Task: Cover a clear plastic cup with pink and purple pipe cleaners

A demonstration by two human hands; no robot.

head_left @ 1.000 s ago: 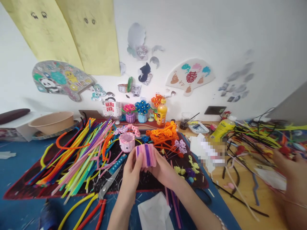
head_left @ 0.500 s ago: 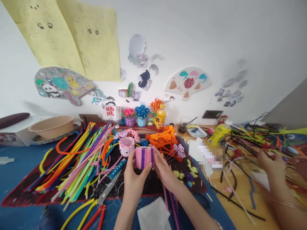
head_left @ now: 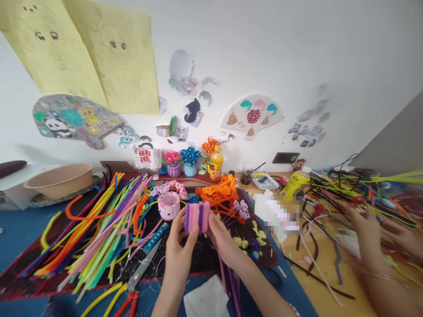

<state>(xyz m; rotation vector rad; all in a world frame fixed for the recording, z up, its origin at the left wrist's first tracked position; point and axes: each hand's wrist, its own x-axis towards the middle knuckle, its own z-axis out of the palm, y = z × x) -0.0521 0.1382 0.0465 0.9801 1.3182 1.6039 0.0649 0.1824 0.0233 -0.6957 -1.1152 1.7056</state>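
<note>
Between my two hands is a small pot wrapped in pink and purple pipe cleaners [head_left: 197,218], its stripes running up and down. My left hand [head_left: 181,246] grips it from the left, with the thumb pressed on its front. At its right side, the fingers of my right hand [head_left: 224,242] are also closed on it. Just behind and to the left stands a pale pink pipe-cleaner pot [head_left: 169,207]. Scissors [head_left: 142,262] with red handles lie left of my left hand, close to a blue-labelled packet [head_left: 155,237].
Loose pipe cleaners [head_left: 99,237] cover the left of the dark mat. Orange pipe-cleaner flowers [head_left: 218,193] lie behind my hands. A juice bottle [head_left: 216,164] stands near the wall. White paper [head_left: 206,297] lies in front. At right, another person's hands [head_left: 363,231] work among pipe cleaners.
The view has shifted slightly, so most things appear farther left. In my hands the striped pot has turned a little. The other person's second hand shows more clearly.
</note>
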